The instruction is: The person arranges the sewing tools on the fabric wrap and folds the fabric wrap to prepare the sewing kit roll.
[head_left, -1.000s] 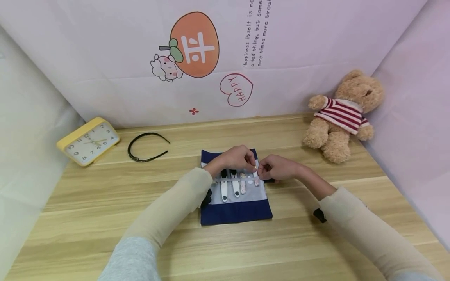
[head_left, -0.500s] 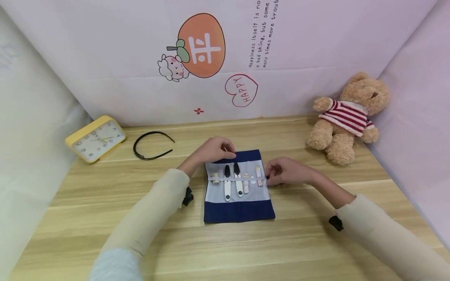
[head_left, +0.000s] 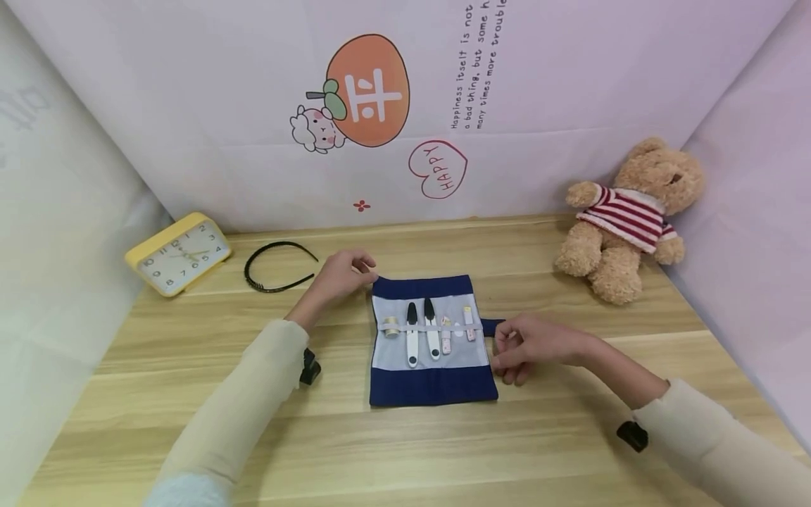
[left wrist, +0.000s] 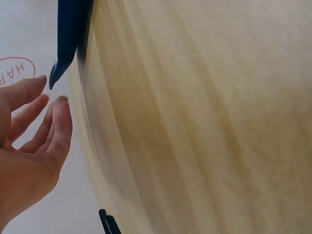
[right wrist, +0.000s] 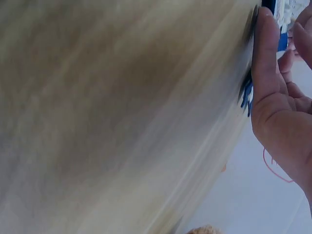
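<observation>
Your navy fabric roll (head_left: 434,386) lies flat on the bench (head_left: 380,451), mid-frame in the head view, white tools (head_left: 412,346) under its band (head_left: 422,327). Laying it out looks done; neither roll nor strap (head_left: 491,327) is folded over. Your right hand (head_left: 538,341) sits by its right edge, fingers loosely bent; whether they pinch, you cannot tell. Only the left wrist view shows your left hand's (left wrist: 31,151) fingers parted near the upper-left corner.

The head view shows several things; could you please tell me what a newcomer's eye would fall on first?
Probably the orange fruit drawing on the back wall, then the teddy bear at the back right of the table. Next might come the open blue pouch, lying between the left hand and the right hand.
</observation>
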A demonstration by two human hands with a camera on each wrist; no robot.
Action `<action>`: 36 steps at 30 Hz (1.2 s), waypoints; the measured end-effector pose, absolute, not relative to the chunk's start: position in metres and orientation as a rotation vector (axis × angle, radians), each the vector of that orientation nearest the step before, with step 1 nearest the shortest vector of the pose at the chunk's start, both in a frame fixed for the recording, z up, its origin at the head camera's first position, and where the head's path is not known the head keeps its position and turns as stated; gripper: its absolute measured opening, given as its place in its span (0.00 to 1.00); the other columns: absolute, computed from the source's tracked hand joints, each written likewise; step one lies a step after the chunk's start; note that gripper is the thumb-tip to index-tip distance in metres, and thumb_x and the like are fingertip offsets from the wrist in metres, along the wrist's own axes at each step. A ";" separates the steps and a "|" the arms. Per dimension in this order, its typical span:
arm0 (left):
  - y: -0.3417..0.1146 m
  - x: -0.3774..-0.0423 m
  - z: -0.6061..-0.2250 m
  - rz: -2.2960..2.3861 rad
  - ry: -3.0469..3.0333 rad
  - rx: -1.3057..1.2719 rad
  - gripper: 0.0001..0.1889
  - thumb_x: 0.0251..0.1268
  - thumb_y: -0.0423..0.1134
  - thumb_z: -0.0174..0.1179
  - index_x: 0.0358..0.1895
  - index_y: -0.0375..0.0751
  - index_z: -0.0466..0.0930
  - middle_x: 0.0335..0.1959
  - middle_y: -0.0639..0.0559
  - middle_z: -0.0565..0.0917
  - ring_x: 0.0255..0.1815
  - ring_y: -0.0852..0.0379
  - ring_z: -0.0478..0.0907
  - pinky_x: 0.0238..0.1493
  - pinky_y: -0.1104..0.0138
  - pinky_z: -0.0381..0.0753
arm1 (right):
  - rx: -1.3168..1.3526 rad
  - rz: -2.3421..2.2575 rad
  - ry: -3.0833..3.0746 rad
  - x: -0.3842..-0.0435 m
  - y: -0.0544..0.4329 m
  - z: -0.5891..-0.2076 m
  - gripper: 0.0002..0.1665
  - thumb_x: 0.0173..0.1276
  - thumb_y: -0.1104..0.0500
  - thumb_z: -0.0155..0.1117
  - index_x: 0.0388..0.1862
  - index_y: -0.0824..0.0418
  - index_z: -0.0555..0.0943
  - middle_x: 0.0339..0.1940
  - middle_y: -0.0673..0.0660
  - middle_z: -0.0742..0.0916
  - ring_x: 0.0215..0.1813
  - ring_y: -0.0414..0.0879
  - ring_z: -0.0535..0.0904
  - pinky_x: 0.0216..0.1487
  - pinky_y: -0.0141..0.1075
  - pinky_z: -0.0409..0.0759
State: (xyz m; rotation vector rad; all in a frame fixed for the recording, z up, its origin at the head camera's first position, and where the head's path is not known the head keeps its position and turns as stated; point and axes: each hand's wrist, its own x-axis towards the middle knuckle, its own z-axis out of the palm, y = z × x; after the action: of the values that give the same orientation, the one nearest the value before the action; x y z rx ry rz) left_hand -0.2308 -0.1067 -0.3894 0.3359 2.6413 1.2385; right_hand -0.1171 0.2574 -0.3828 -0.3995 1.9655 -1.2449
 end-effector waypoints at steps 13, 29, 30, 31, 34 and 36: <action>-0.108 -0.231 -0.392 1.286 2.553 0.297 0.06 0.70 0.31 0.64 0.46 0.33 0.84 0.39 0.43 0.85 0.36 0.51 0.84 0.39 0.64 0.86 | -0.470 -1.237 1.848 -0.111 0.242 -0.389 0.14 0.62 0.68 0.75 0.30 0.69 0.75 0.26 0.63 0.86 0.35 0.60 0.88 0.34 0.42 0.87; -0.130 -0.225 -0.390 1.226 2.548 0.290 0.09 0.69 0.30 0.65 0.48 0.30 0.85 0.41 0.42 0.85 0.38 0.52 0.84 0.42 0.63 0.85 | -0.385 -1.223 1.873 -0.127 0.250 -0.386 0.13 0.63 0.69 0.71 0.30 0.67 0.73 0.28 0.65 0.86 0.34 0.56 0.88 0.34 0.43 0.87; -0.132 -0.224 -0.391 1.225 2.550 0.291 0.09 0.69 0.30 0.65 0.48 0.30 0.85 0.40 0.42 0.85 0.38 0.52 0.84 0.42 0.63 0.85 | -0.376 -1.224 1.876 -0.129 0.250 -0.385 0.13 0.64 0.69 0.71 0.30 0.67 0.73 0.29 0.65 0.86 0.34 0.56 0.88 0.34 0.43 0.87; -0.134 -0.224 -0.391 1.229 2.548 0.290 0.09 0.69 0.30 0.65 0.48 0.29 0.85 0.40 0.42 0.85 0.38 0.52 0.84 0.42 0.63 0.85 | -0.366 -1.222 1.881 -0.131 0.250 -0.385 0.13 0.64 0.69 0.70 0.31 0.67 0.73 0.29 0.65 0.86 0.34 0.56 0.88 0.34 0.43 0.87; -0.140 -0.221 -0.392 1.243 2.542 0.282 0.09 0.68 0.30 0.65 0.48 0.29 0.85 0.40 0.42 0.85 0.37 0.52 0.84 0.41 0.63 0.85 | -0.351 -1.221 1.900 -0.136 0.252 -0.385 0.12 0.65 0.69 0.70 0.32 0.67 0.72 0.30 0.65 0.85 0.33 0.56 0.88 0.33 0.44 0.87; -0.142 -0.219 -0.393 1.262 2.527 0.264 0.09 0.68 0.30 0.65 0.48 0.29 0.84 0.39 0.42 0.85 0.37 0.52 0.84 0.41 0.62 0.85 | -0.347 -1.212 1.918 -0.140 0.254 -0.384 0.12 0.65 0.68 0.70 0.32 0.67 0.72 0.30 0.65 0.85 0.33 0.56 0.88 0.33 0.44 0.87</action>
State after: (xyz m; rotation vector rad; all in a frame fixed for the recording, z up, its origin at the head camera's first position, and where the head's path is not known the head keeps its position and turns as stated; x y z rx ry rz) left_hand -0.2193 -0.1423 -0.3927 0.2636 2.5266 1.2623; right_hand -0.1398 0.2536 -0.3844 -0.3467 1.9181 -1.2119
